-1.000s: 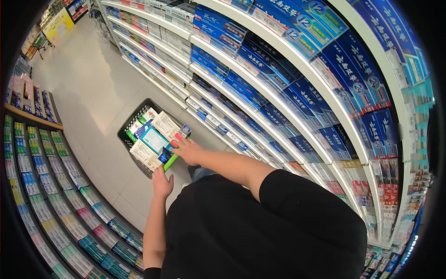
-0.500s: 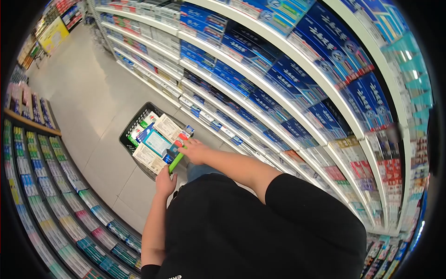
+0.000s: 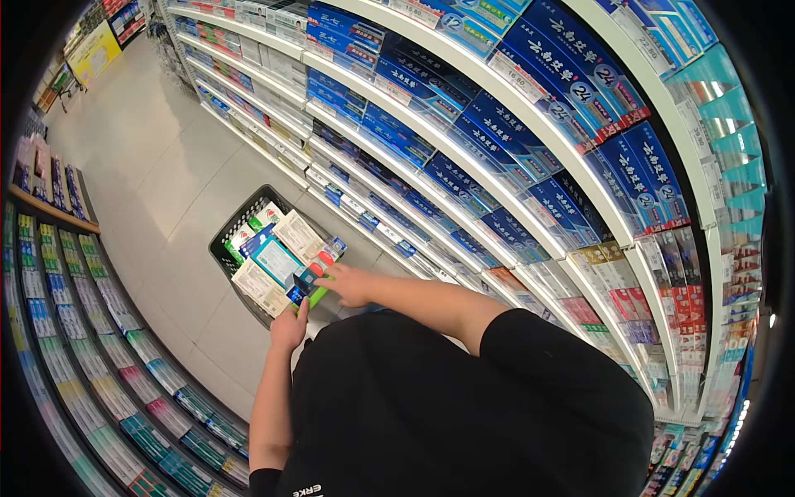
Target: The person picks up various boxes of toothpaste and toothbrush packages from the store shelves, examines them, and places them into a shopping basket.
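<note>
A dark grey shopping cart point(image 3: 222, 247) stands before me, with a bright green handle point(image 3: 321, 296). My left hand point(image 3: 289, 328) is closed at the left end of the handle, thumb upward. My right hand point(image 3: 348, 286) lies over the handle's right part, fingers stretched toward a red-and-dark package point(image 3: 321, 264). Whether its fingertips touch that package cannot be made out. Beside my left thumb is a small blue box point(image 3: 296, 294). In the cart lie a teal-edged white pack point(image 3: 276, 262), cream-coloured boxes point(image 3: 261, 286), and a green-and-white pack point(image 3: 267, 217).
Shelves of blue toothpaste boxes point(image 3: 563, 58) rise close on the right, with price tags on their white edges. Lower racks of toothbrush packs point(image 3: 124, 389) curve along the left. A grey tiled aisle point(image 3: 157, 157) runs ahead to a yellow sign point(image 3: 93, 51) and another cart point(image 3: 62, 83).
My right hand has loosened from the handle, and its fingers now reach out over it. My left hand has shifted slightly down and left. The shelves have shifted a little in view.
</note>
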The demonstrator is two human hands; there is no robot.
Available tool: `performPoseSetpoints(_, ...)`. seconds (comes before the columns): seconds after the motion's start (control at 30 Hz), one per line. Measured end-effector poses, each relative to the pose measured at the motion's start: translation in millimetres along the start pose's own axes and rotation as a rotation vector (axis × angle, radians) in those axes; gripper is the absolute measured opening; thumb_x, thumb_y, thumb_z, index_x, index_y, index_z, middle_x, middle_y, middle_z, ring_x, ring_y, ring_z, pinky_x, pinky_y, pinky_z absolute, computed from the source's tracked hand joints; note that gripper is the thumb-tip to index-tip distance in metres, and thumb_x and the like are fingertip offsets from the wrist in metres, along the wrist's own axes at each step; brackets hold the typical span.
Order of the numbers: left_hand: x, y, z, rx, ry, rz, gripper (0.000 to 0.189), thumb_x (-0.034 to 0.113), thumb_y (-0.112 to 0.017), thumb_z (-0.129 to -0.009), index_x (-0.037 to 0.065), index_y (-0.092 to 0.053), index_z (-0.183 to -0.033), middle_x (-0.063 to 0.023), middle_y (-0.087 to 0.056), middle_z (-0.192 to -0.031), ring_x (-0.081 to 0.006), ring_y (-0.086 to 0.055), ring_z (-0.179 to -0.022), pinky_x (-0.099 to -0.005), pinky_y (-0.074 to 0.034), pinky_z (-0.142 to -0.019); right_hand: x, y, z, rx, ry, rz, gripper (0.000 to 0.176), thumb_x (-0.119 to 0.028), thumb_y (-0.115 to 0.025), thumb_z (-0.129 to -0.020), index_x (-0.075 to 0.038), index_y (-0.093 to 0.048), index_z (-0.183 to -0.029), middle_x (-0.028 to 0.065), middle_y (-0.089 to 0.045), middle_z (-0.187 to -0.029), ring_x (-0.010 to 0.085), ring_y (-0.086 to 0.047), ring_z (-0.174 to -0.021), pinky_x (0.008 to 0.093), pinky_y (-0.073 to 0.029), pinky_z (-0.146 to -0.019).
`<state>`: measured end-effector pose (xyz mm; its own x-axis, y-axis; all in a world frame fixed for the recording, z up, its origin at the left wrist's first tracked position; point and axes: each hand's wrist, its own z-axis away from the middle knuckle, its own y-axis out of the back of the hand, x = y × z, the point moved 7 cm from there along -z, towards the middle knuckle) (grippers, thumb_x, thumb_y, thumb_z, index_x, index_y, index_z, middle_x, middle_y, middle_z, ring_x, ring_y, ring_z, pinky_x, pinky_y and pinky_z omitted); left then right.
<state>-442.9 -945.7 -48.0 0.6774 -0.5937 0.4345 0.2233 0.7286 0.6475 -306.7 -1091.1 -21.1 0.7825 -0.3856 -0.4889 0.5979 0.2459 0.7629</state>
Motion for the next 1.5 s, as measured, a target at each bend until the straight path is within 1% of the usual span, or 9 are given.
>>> performPoseSetpoints(0.13, 6, -16, 12, 0.049, 0.048, 0.094, 0.08, 0.066, -0.032, -0.102, 0.007, -0.077, -0.073, -0.0233, -0.072, -0.079, -0.0407, -0.071, -0.088, -0.0489, -0.053, -0.088, 10, -15, 20, 0.013, 0.096, -0.019, 0.088, -0.016, -0.078, -0.081, -0.019, -0.033, -0.157, 0.0179, -0.034, -0.158, 0.0414, -0.031, -0.148, 0.0515, -0.039, -0.117)
performPoseSetpoints(0.37, 21, -42, 45, 0.436, 0.057, 0.036, 0.064, 0.047, -0.043, -0.105, 0.001, -0.075, -0.075, -0.0273, -0.066, -0.073, -0.0458, -0.067, -0.072, -0.0544, -0.052, -0.073, 11, -24, 55, -0.004, 0.158, -0.047, 0.094, -0.017, -0.078, -0.083, -0.019, -0.025, -0.161, 0.0183, -0.03, -0.161, 0.0448, -0.03, -0.148, 0.052, -0.038, -0.118)
performPoseSetpoints(0.6, 13, -73, 56, 0.417, 0.096, 0.1, 0.059, 0.046, -0.046, -0.103, 0.002, -0.076, -0.077, -0.0256, -0.066, -0.071, -0.0445, -0.067, -0.07, -0.054, -0.052, -0.068, 11, -21, 83, -0.058, 0.168, -0.053, 0.092, -0.021, -0.076, -0.086, -0.015, -0.023, -0.161, 0.0202, -0.026, -0.164, 0.0446, -0.031, -0.149, 0.0508, -0.034, -0.121)
performPoseSetpoints(0.7, 13, -78, 59, 0.412, 0.102, 0.1, 0.059, 0.046, -0.047, -0.103, 0.002, -0.076, -0.077, -0.0258, -0.066, -0.071, -0.0445, -0.067, -0.071, -0.0541, -0.052, -0.068, 20, 27, 106, 0.305, 0.181, -0.06, 0.085, -0.022, -0.076, -0.084, -0.007, -0.034, -0.156, 0.0209, -0.036, -0.159, 0.0413, -0.034, -0.148, 0.0499, -0.033, -0.12)
performPoseSetpoints(0.77, 15, -82, 63, 0.422, 0.107, 0.096, 0.059, 0.047, -0.047, -0.103, 0.003, -0.076, -0.078, -0.0258, -0.066, -0.071, -0.0444, -0.067, -0.072, -0.0542, -0.051, -0.068, 31, 103, 146, 0.614, 0.197, -0.054, 0.074, -0.02, -0.076, -0.083, -0.003, -0.046, -0.148, 0.0216, -0.046, -0.152, 0.0386, -0.039, -0.146, 0.0491, -0.033, -0.12)
performPoseSetpoints(0.87, 20, -81, 66, 0.454, 0.106, 0.09, 0.059, 0.047, -0.046, -0.103, 0.003, -0.076, -0.077, -0.0258, -0.066, -0.071, -0.0443, -0.067, -0.072, -0.0544, -0.051, -0.068, 60, 196, 229, 0.997, 0.028, 0.197, 0.068, -0.015, -0.076, -0.083, 0.002, -0.052, -0.144, 0.0213, -0.054, -0.146, 0.0375, -0.051, -0.137, 0.0478, -0.039, -0.116)
performPoseSetpoints(1.03, 24, -80, 69, 0.476, 0.104, 0.086, 0.058, 0.046, -0.047, -0.103, 0.004, -0.076, -0.075, -0.0253, -0.066, -0.071, -0.0445, -0.067, -0.071, -0.0541, -0.052, -0.068, 74, 279, 340, 1.164, -0.268, 0.689, 0.064, -0.012, -0.074, -0.085, 0.0, -0.052, -0.144, 0.0182, -0.055, -0.146, 0.0348, -0.05, -0.138, 0.0465, -0.041, -0.112)
performPoseSetpoints(1.3, 24, -81, 69, 0.597, 0.03, 0.008, 0.054, 0.042, -0.049, -0.101, 0.004, -0.076, -0.074, -0.0242, -0.066, -0.07, -0.0436, -0.067, -0.068, -0.0537, -0.052, -0.065, 111, 283, 386, 1.123, -0.668, 0.751, 0.067, -0.027, -0.071, -0.094, 0.003, -0.045, -0.148, 0.0255, -0.058, -0.138, 0.0404, -0.058, -0.125, 0.0498, -0.046, -0.105)
performPoseSetpoints(1.5, 28, -78, 75, 0.642, 0.026, -0.009, 0.053, 0.041, -0.05, -0.101, 0.005, -0.076, -0.073, -0.0237, -0.066, -0.07, -0.0435, -0.067, -0.067, -0.0539, -0.052, -0.065, 134, 289, 393, 1.185, -0.671, 0.689, 0.061, -0.029, -0.069, -0.096, 0.005, -0.048, -0.143, 0.03, -0.063, -0.127, 0.0468, -0.063, -0.111, 0.0498, -0.053, -0.094)
